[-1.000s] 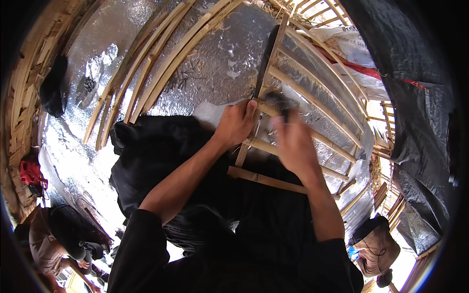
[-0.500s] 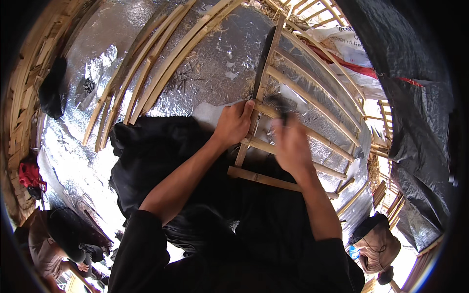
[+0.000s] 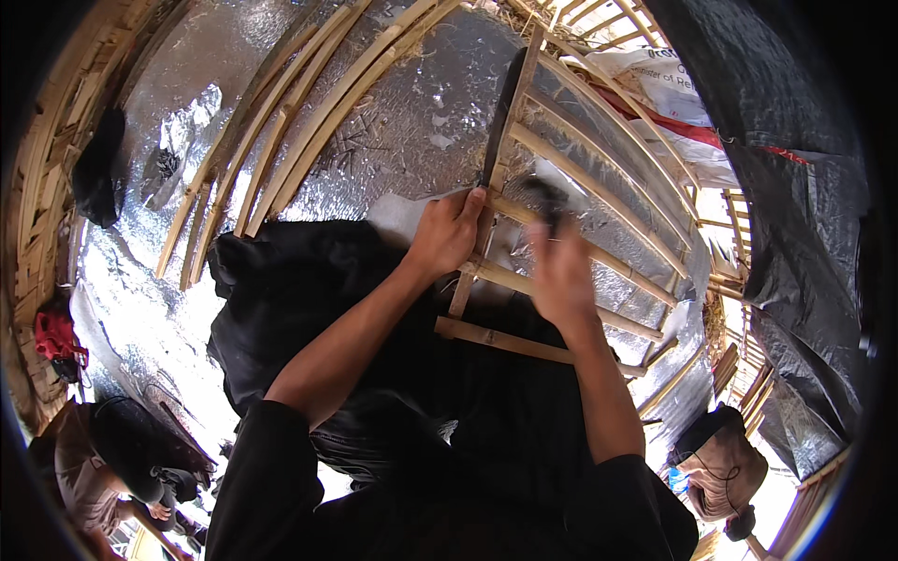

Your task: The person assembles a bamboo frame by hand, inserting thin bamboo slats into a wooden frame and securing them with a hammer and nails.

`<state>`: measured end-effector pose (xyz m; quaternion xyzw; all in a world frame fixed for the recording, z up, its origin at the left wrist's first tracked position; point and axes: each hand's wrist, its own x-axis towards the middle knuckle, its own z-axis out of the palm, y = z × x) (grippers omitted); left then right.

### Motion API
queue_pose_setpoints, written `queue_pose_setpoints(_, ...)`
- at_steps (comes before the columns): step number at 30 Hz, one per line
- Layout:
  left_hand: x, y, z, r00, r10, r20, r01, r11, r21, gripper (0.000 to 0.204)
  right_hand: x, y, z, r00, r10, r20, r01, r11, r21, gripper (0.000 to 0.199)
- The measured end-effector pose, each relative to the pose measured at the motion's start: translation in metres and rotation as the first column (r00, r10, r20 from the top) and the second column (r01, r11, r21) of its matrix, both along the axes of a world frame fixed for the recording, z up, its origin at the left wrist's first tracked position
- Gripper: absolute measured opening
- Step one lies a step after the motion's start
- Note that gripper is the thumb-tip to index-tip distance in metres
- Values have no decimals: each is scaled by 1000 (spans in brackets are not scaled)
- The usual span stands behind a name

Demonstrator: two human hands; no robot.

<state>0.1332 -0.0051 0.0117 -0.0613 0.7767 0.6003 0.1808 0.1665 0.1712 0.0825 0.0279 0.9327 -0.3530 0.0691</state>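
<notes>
A ladder-like bamboo frame (image 3: 599, 181) with several slats stands across my lap. My left hand (image 3: 448, 234) is closed at its left rail, thumb on top near a slat joint. A long dark blade (image 3: 505, 117), like a machete's, lies along that rail and ends at my thumb; whether its handle is in my grip I cannot tell. Over the slats, just right of the rail, my right hand (image 3: 564, 271) is closed on a hammer (image 3: 546, 198), its dark head smeared by motion.
Loose bamboo strips (image 3: 309, 122) lie on the shiny silver sheet (image 3: 440, 84) at the far left. Dark tarpaulin (image 3: 795, 234) hangs at right, beside white sacks (image 3: 655, 84). Two people sit nearby, one at lower left (image 3: 103, 458), another at lower right (image 3: 720, 467).
My right hand and the hammer have shifted slightly, remaining above the slats. My left hand and the frame have barely moved.
</notes>
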Motion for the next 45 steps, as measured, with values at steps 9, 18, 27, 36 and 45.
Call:
queue_pose_setpoints(9,1,-4,-12,996,-43,-83,42,999,-11,47,-10,-9,-1,979,115,168,-126,990,61,40)
queue_pose_setpoints(18,-8,-2,11,985,-84,154,71,993,90,48,-12,17,5,990,40,-132,-33,998,58,36)
queue_pose_setpoints(27,-19,-37,7,951,-282,123,231,918,322,22,-7,39,1,997,75,22,-78,973,215,45)
queue_pose_setpoints(36,-3,-17,18,959,-261,-110,192,885,-423,49,-11,38,13,999,45,28,-48,990,130,41)
queue_pose_setpoints(45,-19,-53,20,915,-363,-179,338,928,-155,47,0,26,-21,999,37,-26,-33,991,128,36)
